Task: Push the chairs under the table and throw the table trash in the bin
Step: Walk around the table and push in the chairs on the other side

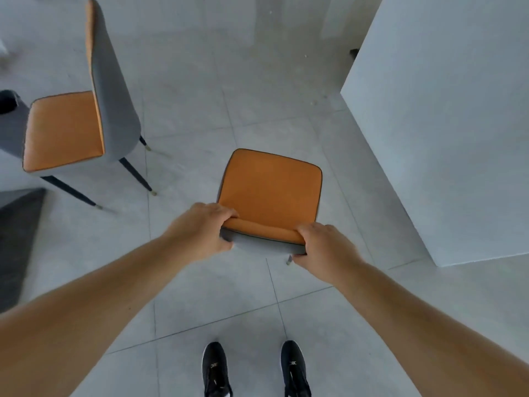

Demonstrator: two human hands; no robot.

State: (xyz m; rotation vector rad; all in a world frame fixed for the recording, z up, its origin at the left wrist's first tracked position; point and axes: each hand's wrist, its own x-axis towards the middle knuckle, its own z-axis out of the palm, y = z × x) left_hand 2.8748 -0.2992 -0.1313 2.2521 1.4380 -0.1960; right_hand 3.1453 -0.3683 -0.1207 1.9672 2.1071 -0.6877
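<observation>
Left hand (200, 230) and right hand (320, 245) both clamped on the top edge of the near chair's (270, 193) backrest, one at each end, fingers curled over the orange front face. Chair sits dead ahead at 12 o'clock from the person, seat pointing away, backrest top running 9-to-3 across the body. Hands about equally near; left marginally further forward.

No table clearly in view, no trash or bin identifiable. White block (446, 133) at 2 o'clock could be a wall or counter, can't tell. My read: chair needs turning before any push.

Black shoes (216, 371) at 6 o'clock carry a small light logo, unreadable. No other writing.

Second chair (68, 130) further out at 10 o'clock, well apart, seat facing 8 o'clock, untouched.
</observation>
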